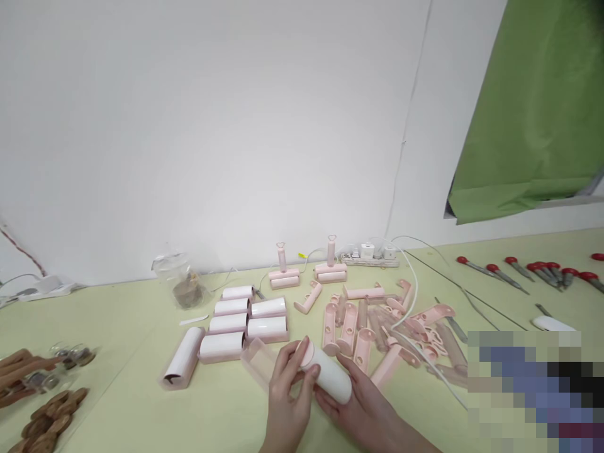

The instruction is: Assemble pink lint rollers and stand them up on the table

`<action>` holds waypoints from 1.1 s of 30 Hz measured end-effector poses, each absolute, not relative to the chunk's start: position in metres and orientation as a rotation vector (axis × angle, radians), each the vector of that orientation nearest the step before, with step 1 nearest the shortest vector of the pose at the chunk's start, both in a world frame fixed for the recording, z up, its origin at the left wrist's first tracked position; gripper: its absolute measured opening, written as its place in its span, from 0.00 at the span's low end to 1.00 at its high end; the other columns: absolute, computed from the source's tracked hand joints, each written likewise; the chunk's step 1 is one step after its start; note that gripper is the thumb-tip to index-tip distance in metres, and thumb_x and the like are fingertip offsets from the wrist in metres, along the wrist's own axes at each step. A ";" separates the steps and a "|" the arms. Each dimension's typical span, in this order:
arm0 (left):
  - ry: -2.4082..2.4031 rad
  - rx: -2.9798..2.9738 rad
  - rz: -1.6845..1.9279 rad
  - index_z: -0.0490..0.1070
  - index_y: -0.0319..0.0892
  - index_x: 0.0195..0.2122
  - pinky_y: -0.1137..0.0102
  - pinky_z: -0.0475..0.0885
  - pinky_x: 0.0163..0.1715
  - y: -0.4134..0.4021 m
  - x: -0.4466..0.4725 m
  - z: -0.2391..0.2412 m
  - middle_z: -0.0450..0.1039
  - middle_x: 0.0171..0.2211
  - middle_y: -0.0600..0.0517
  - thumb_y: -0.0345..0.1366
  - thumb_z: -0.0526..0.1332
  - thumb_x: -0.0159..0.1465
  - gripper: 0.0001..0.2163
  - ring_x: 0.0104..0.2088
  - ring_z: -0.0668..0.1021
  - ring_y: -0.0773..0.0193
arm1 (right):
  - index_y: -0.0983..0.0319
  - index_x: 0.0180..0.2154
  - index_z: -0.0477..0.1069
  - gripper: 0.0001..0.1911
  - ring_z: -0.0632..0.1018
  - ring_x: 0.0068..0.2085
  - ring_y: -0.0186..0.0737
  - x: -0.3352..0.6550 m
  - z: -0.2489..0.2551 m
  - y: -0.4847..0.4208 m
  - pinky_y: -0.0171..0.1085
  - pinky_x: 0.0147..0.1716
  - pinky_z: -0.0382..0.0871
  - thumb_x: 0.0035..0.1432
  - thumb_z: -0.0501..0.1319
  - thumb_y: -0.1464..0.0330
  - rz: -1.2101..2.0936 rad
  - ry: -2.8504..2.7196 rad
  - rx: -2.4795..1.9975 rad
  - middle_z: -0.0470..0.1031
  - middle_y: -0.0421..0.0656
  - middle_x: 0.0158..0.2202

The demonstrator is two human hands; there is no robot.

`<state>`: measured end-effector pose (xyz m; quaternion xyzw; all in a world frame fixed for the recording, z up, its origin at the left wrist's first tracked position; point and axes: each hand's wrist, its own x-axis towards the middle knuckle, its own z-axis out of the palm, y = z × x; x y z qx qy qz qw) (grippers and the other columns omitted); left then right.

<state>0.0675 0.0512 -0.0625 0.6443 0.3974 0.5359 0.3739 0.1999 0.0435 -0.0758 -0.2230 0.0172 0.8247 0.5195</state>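
Observation:
Between my two hands is a white lint roller roll [334,380], tilted, with a pink part at its upper left end. My left hand [289,391] has its fingers and thumb closed on that pink end. Wrapped round the lower right side of the roll is my right hand [362,397]. A clear pink cover [260,362] lies just left of my left hand. Several white rolls [221,346] rest in similar covers further left. To the right, loose pink handle parts [348,327] and clear pieces lie in a pile.
Two assembled lint rollers [331,272] stand by the wall beside a power strip [370,259]. A white cable [416,302] crosses the parts. A plastic bag [182,283] sits back left, brown wooden pieces [56,412] front left, red-handled tools [493,269] at right. A blurred patch hides the lower right corner.

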 end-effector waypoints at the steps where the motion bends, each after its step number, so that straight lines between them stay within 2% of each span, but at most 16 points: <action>1: 1.012 1.667 1.390 0.68 0.48 0.47 0.77 0.72 0.36 0.050 0.069 -0.064 0.64 0.44 0.48 0.39 0.56 0.58 0.15 0.44 0.70 0.63 | 0.63 0.51 0.54 0.25 0.72 0.42 0.44 0.201 -0.073 0.043 0.38 0.41 0.68 0.54 0.60 0.64 1.988 0.034 -0.520 0.67 0.49 0.43; 5: 1.010 1.587 1.446 0.68 0.48 0.47 0.79 0.72 0.36 0.052 0.069 -0.072 0.63 0.45 0.48 0.39 0.58 0.57 0.15 0.45 0.69 0.64 | 0.59 0.47 0.55 0.24 0.72 0.41 0.43 0.204 -0.063 0.038 0.39 0.40 0.67 0.52 0.63 0.62 1.956 -0.060 -0.542 0.68 0.47 0.42; 9: 1.022 1.382 1.418 0.67 0.44 0.48 0.76 0.72 0.38 0.056 0.073 -0.077 0.63 0.48 0.47 0.44 0.58 0.56 0.19 0.46 0.70 0.61 | 0.57 0.45 0.55 0.24 0.72 0.40 0.42 0.204 -0.064 0.032 0.37 0.36 0.67 0.51 0.64 0.63 1.904 -0.188 -0.633 0.68 0.45 0.41; 13: 1.099 1.498 1.315 0.66 0.43 0.49 0.68 0.66 0.49 0.058 0.071 -0.069 0.63 0.50 0.46 0.47 0.55 0.57 0.21 0.52 0.65 0.58 | 0.62 0.44 0.57 0.25 0.71 0.30 0.35 0.203 -0.069 0.032 0.30 0.25 0.64 0.48 0.66 0.64 1.876 -0.269 -0.743 0.69 0.43 0.33; 14: 1.107 1.552 1.305 0.63 0.43 0.51 0.65 0.63 0.52 0.059 0.067 -0.065 0.62 0.51 0.46 0.47 0.53 0.59 0.22 0.53 0.64 0.58 | 0.62 0.43 0.56 0.26 0.71 0.28 0.34 0.203 -0.070 0.033 0.30 0.24 0.63 0.47 0.67 0.64 1.864 -0.272 -0.746 0.69 0.42 0.31; 16: 1.141 1.643 1.326 0.51 0.45 0.58 0.61 0.59 0.54 0.061 0.052 -0.057 0.60 0.53 0.46 0.46 0.48 0.61 0.24 0.53 0.63 0.59 | 0.61 0.43 0.55 0.28 0.70 0.27 0.34 0.204 -0.070 0.035 0.29 0.23 0.62 0.44 0.69 0.64 1.837 -0.272 -0.707 0.68 0.40 0.30; 18: 1.255 1.815 1.313 0.42 0.48 0.60 0.56 0.58 0.54 0.063 0.029 -0.053 0.58 0.54 0.47 0.43 0.48 0.62 0.25 0.54 0.62 0.59 | 0.58 0.44 0.54 0.31 0.70 0.27 0.34 0.207 -0.068 0.036 0.30 0.23 0.62 0.43 0.70 0.63 1.819 -0.275 -0.664 0.67 0.39 0.30; 19: 1.339 1.958 1.253 0.44 0.49 0.59 0.54 0.57 0.54 0.063 0.015 -0.052 0.57 0.55 0.48 0.40 0.49 0.61 0.25 0.55 0.60 0.57 | 0.57 0.45 0.53 0.32 0.70 0.27 0.34 0.208 -0.067 0.037 0.30 0.23 0.62 0.43 0.70 0.63 1.814 -0.280 -0.649 0.66 0.38 0.30; 22: 1.436 2.517 0.830 0.60 0.52 0.52 0.51 0.57 0.53 0.057 -0.019 -0.058 0.57 0.55 0.51 0.31 0.53 0.57 0.21 0.57 0.55 0.53 | 0.55 0.45 0.53 0.33 0.70 0.29 0.35 0.213 -0.064 0.036 0.31 0.24 0.63 0.42 0.70 0.63 1.803 -0.327 -0.645 0.66 0.38 0.33; 25: 1.211 2.823 0.567 0.65 0.46 0.47 0.57 0.66 0.47 0.042 -0.028 -0.070 0.69 0.43 0.48 0.24 0.51 0.54 0.20 0.48 0.66 0.55 | 0.57 0.45 0.56 0.29 0.69 0.33 0.35 0.217 -0.057 0.032 0.31 0.28 0.64 0.45 0.68 0.60 1.762 -0.512 -0.685 0.65 0.40 0.36; 27: 1.082 2.863 0.534 0.64 0.43 0.48 0.62 0.69 0.44 0.029 -0.021 -0.074 0.71 0.39 0.46 0.22 0.49 0.54 0.21 0.43 0.70 0.58 | 0.59 0.46 0.59 0.27 0.68 0.34 0.35 0.219 -0.050 0.029 0.31 0.31 0.64 0.47 0.65 0.56 1.683 -0.744 -0.764 0.64 0.41 0.38; 30: 1.191 2.716 0.607 0.54 0.49 0.56 0.61 0.63 0.51 0.013 -0.016 -0.071 0.64 0.50 0.49 0.26 0.49 0.58 0.24 0.50 0.65 0.58 | 0.58 0.46 0.61 0.27 0.67 0.36 0.37 0.221 -0.039 0.025 0.29 0.33 0.63 0.47 0.64 0.52 1.455 -1.103 -0.961 0.63 0.42 0.42; 33: 1.429 2.442 0.681 0.50 0.55 0.57 0.54 0.53 0.57 0.006 -0.028 -0.069 0.49 0.59 0.54 0.34 0.58 0.54 0.30 0.59 0.50 0.52 | 0.57 0.45 0.63 0.26 0.67 0.38 0.40 0.223 -0.034 0.023 0.30 0.34 0.63 0.47 0.62 0.51 1.305 -1.287 -1.085 0.63 0.42 0.43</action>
